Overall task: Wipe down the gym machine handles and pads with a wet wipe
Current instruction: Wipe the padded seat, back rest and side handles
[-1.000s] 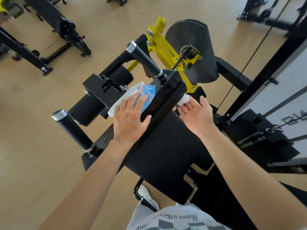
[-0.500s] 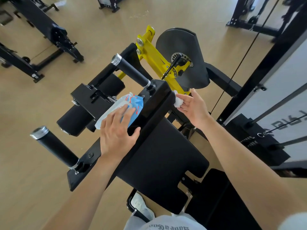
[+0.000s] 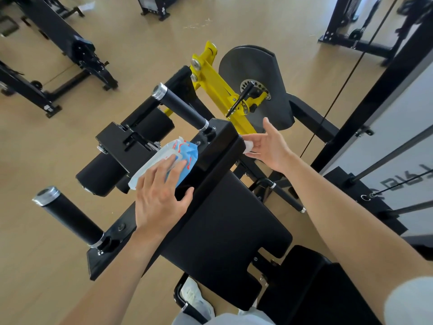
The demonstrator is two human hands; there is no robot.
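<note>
The black back pad (image 3: pixel 222 231) runs long from the near right up toward the far left, its top edge slanting. The left hand (image 3: pixel 161 195) lies flat, fingers spread, pressing a blue-and-white wipe packet (image 3: pixel 168 158) against the frame beside that edge. Farther off, the right hand (image 3: pixel 267 146) pinches a bunched white wet wipe (image 3: pixel 248 145) against the pad's upper right corner, its other fingers open, below the yellow lever arm (image 3: pixel 218 90)
</note>
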